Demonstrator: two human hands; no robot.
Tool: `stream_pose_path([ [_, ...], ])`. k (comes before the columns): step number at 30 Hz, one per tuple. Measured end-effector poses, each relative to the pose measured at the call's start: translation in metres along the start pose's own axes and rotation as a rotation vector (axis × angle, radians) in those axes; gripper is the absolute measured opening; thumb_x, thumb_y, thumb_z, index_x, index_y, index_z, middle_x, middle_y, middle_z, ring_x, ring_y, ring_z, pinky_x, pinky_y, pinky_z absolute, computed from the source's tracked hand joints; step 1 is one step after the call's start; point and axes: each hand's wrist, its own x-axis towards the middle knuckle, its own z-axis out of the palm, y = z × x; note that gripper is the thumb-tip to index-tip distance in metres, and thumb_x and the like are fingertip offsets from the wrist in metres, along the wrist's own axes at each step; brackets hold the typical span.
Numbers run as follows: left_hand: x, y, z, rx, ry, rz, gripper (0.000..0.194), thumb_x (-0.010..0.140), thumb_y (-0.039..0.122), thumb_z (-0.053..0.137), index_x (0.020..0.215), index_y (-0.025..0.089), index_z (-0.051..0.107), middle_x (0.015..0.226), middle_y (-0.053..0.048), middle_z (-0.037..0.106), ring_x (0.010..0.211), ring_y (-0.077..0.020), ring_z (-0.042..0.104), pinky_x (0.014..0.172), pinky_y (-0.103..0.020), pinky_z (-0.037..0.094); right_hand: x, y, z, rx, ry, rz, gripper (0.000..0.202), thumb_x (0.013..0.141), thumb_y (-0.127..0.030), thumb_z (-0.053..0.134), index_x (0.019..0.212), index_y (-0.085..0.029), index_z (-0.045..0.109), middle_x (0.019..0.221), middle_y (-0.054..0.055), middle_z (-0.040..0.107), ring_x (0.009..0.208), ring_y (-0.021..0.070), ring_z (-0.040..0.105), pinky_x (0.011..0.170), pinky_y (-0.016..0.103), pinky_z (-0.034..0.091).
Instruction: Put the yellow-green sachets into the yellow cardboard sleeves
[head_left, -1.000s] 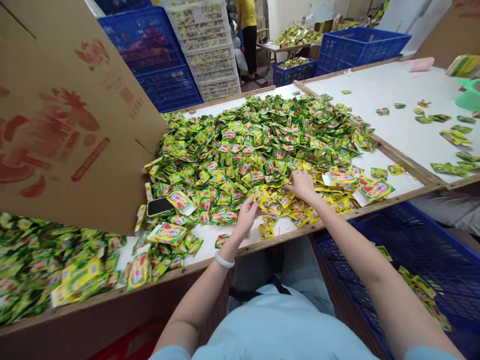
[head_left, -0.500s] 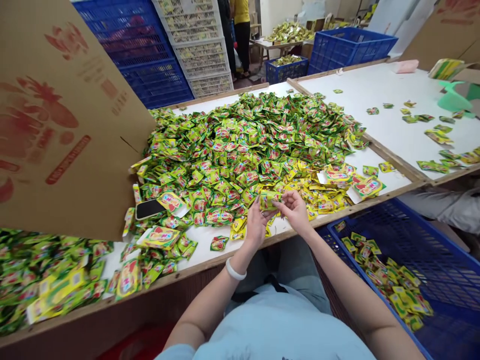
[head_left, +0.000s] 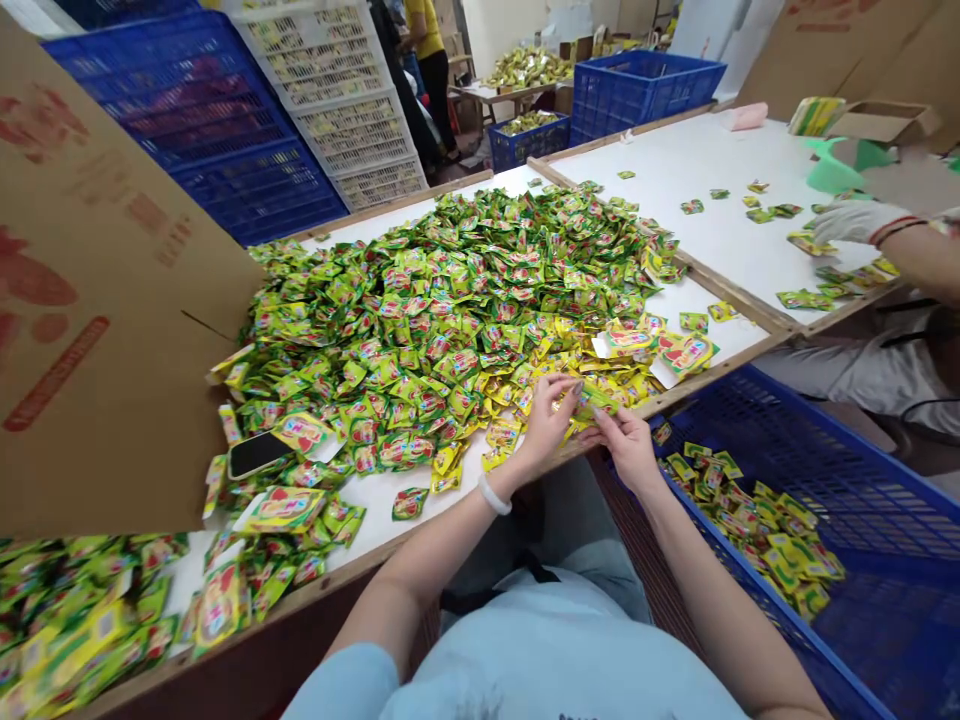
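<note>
"So, what could go wrong?"

"Your left hand [head_left: 546,425] and right hand [head_left: 634,450] both pinch that shiny yellow-green packet [head_left: 598,397] by the table's brown wooden edge [head_left: 720,373]. Loose fingertips might drop it, maybe toward that blue plastic crate [head_left: 892,600]."

Past the stack of white crates [head_left: 345,100] I see a pale wall [head_left: 510,20] farther back on its right with a small table [head_left: 484,94] standing nearer than that wall, blue crates [head_left: 232,170] close on its left, and a wood-edged white tabletop [head_left: 720,160] spreading rightward before it in even light.
</note>
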Motion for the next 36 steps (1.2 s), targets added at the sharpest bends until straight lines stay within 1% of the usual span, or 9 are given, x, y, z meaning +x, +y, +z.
stream_pose_path([
  [6,0.105,-0.009,0.047,0.331,-0.006,-0.04,0.03,0.092,0.038,0.062,0.077,0.013,0.066,0.102,-0.016,0.062,0.128,-0.0334,0.045,0.114,-0.051,0.027,-0.018,0.001,-0.058,-0.112,0.171,-0.086,0.042,0.08,-0.063,0.069,0.084,-0.023,0.061,0.056,-0.003,0.059,0.043,0.0129,0.049,0.038,0.025,0.031],
  [12,0.13,-0.008,0.067,0.387,0.01,-0.017,0.025,0.089,0.026,0.067,0.069,0.014,0.06,0.111,-0.019,0.061,0.13,-0.0335,0.043,0.112,-0.051,0.025,-0.026,-0.006,-0.079,-0.215,0.217,-0.168,0.041,0.079,-0.062,0.071,0.084,-0.022,0.066,0.076,0.003,0.066,0.058,0.0157,0.056,0.053,0.03,0.049],
  [14,0.124,0.001,0.051,0.4,-0.016,0.028,0.017,0.09,0.021,0.065,0.076,0.014,0.061,0.109,-0.016,0.062,0.119,-0.0287,0.05,0.109,-0.047,0.03,-0.02,-0.019,-0.088,-0.339,0.213,-0.256,0.041,0.077,-0.061,0.073,0.089,-0.022,0.071,0.103,0.009,0.068,0.091,0.0236,0.065,0.084,0.04,0.055],
  [16,0.114,0.016,0.025,0.404,-0.1,0.115,0.011,0.091,0.022,0.064,0.082,0.017,0.063,0.1,-0.011,0.065,0.102,-0.0242,0.057,0.102,-0.043,0.037,-0.009,-0.036,-0.096,-0.545,0.172,-0.381,0.041,0.078,-0.06,0.072,0.092,-0.021,0.073,0.131,0.013,0.059,0.128,0.031,0.052,0.112,0.05,0.039],
  [19,0.088,0.042,-0.022,0.382,-0.309,0.282,0.013,0.094,0.029,0.06,0.086,0.019,0.064,0.091,-0.006,0.065,0.088,-0.0206,0.059,0.092,-0.037,0.044,0.011,-0.058,-0.093,-0.722,-0.01,-0.477,0.038,0.081,-0.058,0.07,0.088,-0.021,0.074,0.143,0.014,0.051,0.145,0.0329,0.034,0.121,0.053,0.023],
  [24,0.026,0.06,-0.074,-0.031,-0.321,0.216,0.047,0.087,0.063,0.061,0.103,0.019,0.066,0.11,-0.012,0.067,0.103,-0.0234,0.063,0.095,-0.038,0.048,0.019,-0.049,-0.036,-0.454,-0.382,-0.332,0.039,0.083,-0.059,0.069,0.101,-0.024,0.075,0.123,0.01,0.067,0.126,0.0277,0.056,0.112,0.046,0.041],
  [29,-0.032,0.04,-0.075,-0.406,-0.303,-0.011,0.069,0.072,0.069,0.073,0.121,0.021,0.066,0.132,-0.014,0.063,0.133,-0.0312,0.052,0.114,-0.044,0.037,-0.015,-0.017,0.019,-0.17,-0.46,-0.153,0.042,0.084,-0.06,0.068,0.113,-0.03,0.072,0.114,0.006,0.071,0.111,0.0253,0.065,0.099,0.042,0.054],
  [33,-0.055,0.034,-0.077,-0.525,-0.084,-0.232,0.047,0.079,0.058,0.073,0.102,0.017,0.067,0.098,-0.008,0.072,0.097,-0.0248,0.068,0.096,-0.041,0.05,-0.027,-0.038,0.014,-0.271,-0.398,-0.269,0.028,0.087,-0.046,0.071,0.103,-0.024,0.075,0.109,0.007,0.07,0.103,0.0221,0.066,0.09,0.034,0.057],
  [36,-0.061,0.043,-0.084,-0.495,-0.215,-0.285,0.048,0.07,0.047,0.083,0.101,0.017,0.062,0.08,0.0,0.063,0.072,-0.0147,0.061,0.078,-0.032,0.051,-0.027,-0.072,0.01,-0.267,-0.331,-0.309,0.021,0.089,-0.04,0.07,0.101,-0.023,0.072,0.083,0.002,0.068,0.066,0.0141,0.063,0.063,0.027,0.056],
])
